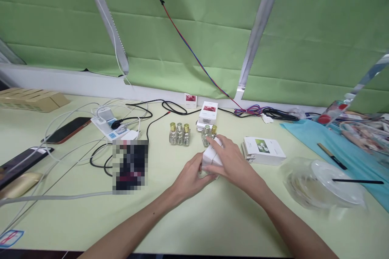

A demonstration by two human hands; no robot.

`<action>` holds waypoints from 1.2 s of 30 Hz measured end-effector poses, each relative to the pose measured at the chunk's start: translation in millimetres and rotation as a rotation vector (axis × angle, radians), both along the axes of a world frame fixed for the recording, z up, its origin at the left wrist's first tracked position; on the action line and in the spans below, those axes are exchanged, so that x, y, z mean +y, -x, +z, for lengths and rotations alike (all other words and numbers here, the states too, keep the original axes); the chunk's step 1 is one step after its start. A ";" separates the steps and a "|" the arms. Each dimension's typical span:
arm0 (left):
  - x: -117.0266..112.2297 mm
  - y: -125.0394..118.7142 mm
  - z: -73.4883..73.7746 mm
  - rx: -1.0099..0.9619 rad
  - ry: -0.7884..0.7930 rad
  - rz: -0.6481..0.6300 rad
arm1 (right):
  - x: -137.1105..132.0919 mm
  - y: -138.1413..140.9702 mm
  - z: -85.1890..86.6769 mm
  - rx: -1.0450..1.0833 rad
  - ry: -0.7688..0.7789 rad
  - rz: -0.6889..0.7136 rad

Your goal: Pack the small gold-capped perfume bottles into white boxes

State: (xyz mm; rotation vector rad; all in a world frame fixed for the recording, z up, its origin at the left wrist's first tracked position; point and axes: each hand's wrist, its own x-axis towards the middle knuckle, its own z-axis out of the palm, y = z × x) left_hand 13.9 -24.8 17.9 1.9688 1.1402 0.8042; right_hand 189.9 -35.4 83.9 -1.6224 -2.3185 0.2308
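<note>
Both my hands hold a small white box [209, 157] at the middle of the pale green table [212, 218]. My left hand [190, 178] grips it from below and the left. Over its top and right side lies my right hand [232, 161], fingers curled on it. Just behind the box stand two small glass bottles with gold caps [209, 133]. Three more of these bottles [179, 134] stand in a row to the left.
A stack of flat white boxes [263, 150] lies right of my hands, another box [207, 115] behind. A clear plastic bag with a lid [322, 184] and a blue cloth [340, 149] are at right. Power strip [114, 127], cables, phones [68, 129] at left.
</note>
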 end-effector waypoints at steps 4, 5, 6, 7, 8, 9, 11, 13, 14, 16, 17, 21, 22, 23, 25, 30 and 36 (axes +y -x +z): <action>0.0 -0.1 -0.4 0.045 -0.024 0.029 | 4.7 2.6 -5.0 -0.127 -0.073 0.011; -0.1 0.0 -0.4 0.053 -0.027 0.033 | 5.0 2.3 -4.8 -0.142 -0.076 0.007; -0.1 0.0 -0.3 0.056 -0.029 0.032 | 5.0 1.7 -4.1 -0.150 -0.074 0.005; -0.1 0.0 -0.2 0.056 -0.030 0.030 | 4.8 1.1 -3.3 -0.152 -0.068 0.004; -0.2 0.1 0.1 0.054 -0.028 0.025 | 4.6 0.3 -2.3 -0.147 -0.062 0.007; -0.3 0.2 0.3 0.052 -0.024 0.022 | 4.5 -0.6 -1.4 -0.139 -0.055 0.012; -0.5 0.3 0.6 0.049 -0.015 0.021 | 4.8 -2.4 0.1 -0.122 -0.041 0.023; -0.8 0.4 0.1 0.045 -0.011 0.019 | 5.9 -4.5 1.6 -0.114 -0.030 0.030; -0.9 0.6 -0.4 0.043 -0.012 0.018 | 6.9 -5.7 2.3 -0.114 -0.025 0.031; -1.0 1.1 -1.9 0.041 -0.015 0.017 | 9.6 -9.1 3.8 -0.119 -0.014 0.029; -1.0 1.5 -2.8 0.041 -0.012 0.018 | 11.5 -11.4 4.5 -0.123 -0.008 0.027; -0.3 3.6 -5.9 0.046 0.009 0.021 | 21.7 -25.1 5.6 -0.131 0.011 0.013; -0.1 4.0 -6.4 0.046 0.008 0.020 | 24.8 -29.1 5.4 -0.132 0.012 0.009; 0.0 4.3 -6.8 0.044 0.003 0.019 | 28.2 -33.2 5.2 -0.131 0.009 0.004; 0.2 4.6 -7.1 0.035 -0.014 0.016 | 35.4 -40.9 4.5 -0.131 0.001 -0.010; 0.3 4.5 -7.2 0.028 -0.031 0.002 | 56.5 -56.2 3.1 -0.146 0.018 -0.046; -0.2 4.0 -7.5 0.020 -0.034 -0.007 | 83.0 -65.5 1.4 -0.162 0.021 -0.123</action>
